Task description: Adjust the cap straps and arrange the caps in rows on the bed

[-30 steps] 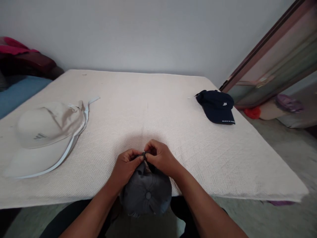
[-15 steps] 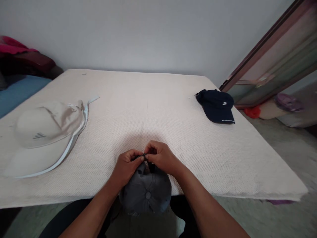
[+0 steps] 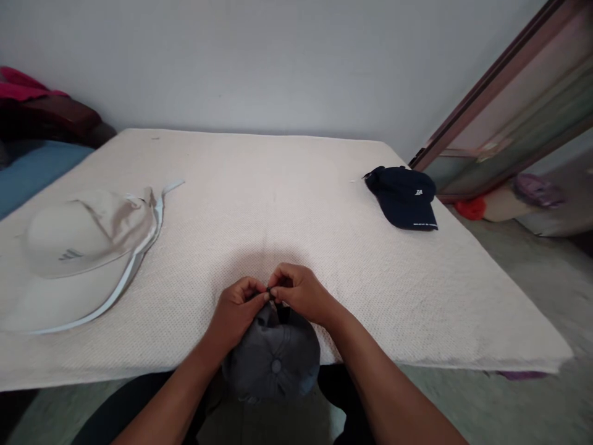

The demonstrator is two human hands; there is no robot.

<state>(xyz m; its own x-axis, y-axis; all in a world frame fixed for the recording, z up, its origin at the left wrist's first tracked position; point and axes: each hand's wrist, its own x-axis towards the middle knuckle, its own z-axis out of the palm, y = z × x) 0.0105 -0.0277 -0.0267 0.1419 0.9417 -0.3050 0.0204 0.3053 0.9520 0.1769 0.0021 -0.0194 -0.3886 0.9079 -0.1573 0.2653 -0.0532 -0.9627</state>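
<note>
The grey cap (image 3: pixel 277 366) was held over the near edge of the white cloth (image 3: pixel 273 185), crown below the fingertips, its strap (image 3: pixel 269 293) pinched in the fingers of the left hand (image 3: pixel 237 309) and right hand (image 3: pixel 303 295). A beige cap (image 3: pixel 60 238) was seen leftward, a navy cap (image 3: pixel 402 196) rightward.

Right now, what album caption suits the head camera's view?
Left fingers and right fingers pinch a gray cap by its edge; a beige cap and a navy cap rest on pale cloth.
</note>
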